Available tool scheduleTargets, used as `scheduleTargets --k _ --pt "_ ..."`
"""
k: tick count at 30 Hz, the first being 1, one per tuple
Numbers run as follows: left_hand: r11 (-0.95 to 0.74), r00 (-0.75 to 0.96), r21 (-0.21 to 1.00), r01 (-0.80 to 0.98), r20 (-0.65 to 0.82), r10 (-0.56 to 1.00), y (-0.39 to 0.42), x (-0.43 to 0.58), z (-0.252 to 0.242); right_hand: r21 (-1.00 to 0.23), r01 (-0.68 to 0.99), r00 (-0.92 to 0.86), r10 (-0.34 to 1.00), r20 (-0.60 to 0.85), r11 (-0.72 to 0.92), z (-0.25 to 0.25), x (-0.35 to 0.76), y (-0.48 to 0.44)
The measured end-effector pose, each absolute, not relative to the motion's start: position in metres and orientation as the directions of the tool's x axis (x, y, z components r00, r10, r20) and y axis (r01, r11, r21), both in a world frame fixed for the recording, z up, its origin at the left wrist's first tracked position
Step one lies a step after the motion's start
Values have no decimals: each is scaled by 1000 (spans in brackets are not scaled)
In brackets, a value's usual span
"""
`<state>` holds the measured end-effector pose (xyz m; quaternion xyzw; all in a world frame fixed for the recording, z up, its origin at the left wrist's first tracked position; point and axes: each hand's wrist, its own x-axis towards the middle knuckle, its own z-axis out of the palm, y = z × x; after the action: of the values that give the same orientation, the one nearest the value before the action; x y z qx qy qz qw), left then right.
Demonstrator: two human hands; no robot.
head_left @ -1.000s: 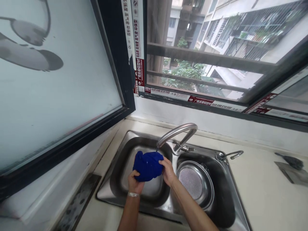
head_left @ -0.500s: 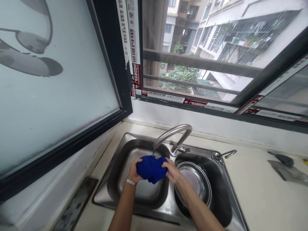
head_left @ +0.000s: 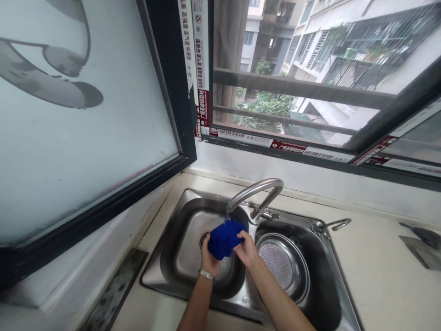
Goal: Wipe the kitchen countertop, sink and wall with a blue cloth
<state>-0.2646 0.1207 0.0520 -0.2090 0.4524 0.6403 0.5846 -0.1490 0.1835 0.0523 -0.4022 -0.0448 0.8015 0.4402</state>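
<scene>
View from above a kitchen corner. We see a frosted glass pane (head_left: pixel 86 138) in a dark frame filling the left, swung inward over the bench, and beside it an open window (head_left: pixel 292 69) with horizontal rails, looking out on apartment blocks and trees. Below the sill runs a pale bench (head_left: pixel 379 276), and a dark flat object (head_left: pixel 422 243) lies on it at the far right edge. Set into the bench is a steel double sink (head_left: pixel 161 257). Its right basin holds a round perforated strainer bowl (head_left: pixel 280 264). An arched faucet (head_left: pixel 257 191) rises between the basins with its spout turned over the left one, and a small second tap (head_left: pixel 332 225) stands at the right rim.

The blue cloth (head_left: pixel 225 236) is bunched into a compact wad held above the left basin, clear of the basin floor, directly under the spout. Its long axis slopes from lower left, near the drain, up to the right, and the higher end points toward the faucet base. The left hand (head_left: pixel 209 259), with a bracelet (head_left: pixel 206 274) at the wrist, is clenched on the lower left end. The right hand (head_left: pixel 247 248) is clenched on the right side, fingers curled over the fabric.
</scene>
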Motion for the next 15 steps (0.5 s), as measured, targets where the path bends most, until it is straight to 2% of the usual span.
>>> scheduleTargets --k 5,10,15 --pt "-33 -331 393 -919 -720 610 132 -260 66 -413 -689 -246 728 -640 -596 57 -147 187" --pt "63 -283 398 -915 -746 603 142 -265 81 -424 -694 -233 738 -633 -582 62 -142 187" --pt "38 -297 396 -917 -744 598 146 -262 87 -457 -702 -235 783 -576 -546 67 -139 188"
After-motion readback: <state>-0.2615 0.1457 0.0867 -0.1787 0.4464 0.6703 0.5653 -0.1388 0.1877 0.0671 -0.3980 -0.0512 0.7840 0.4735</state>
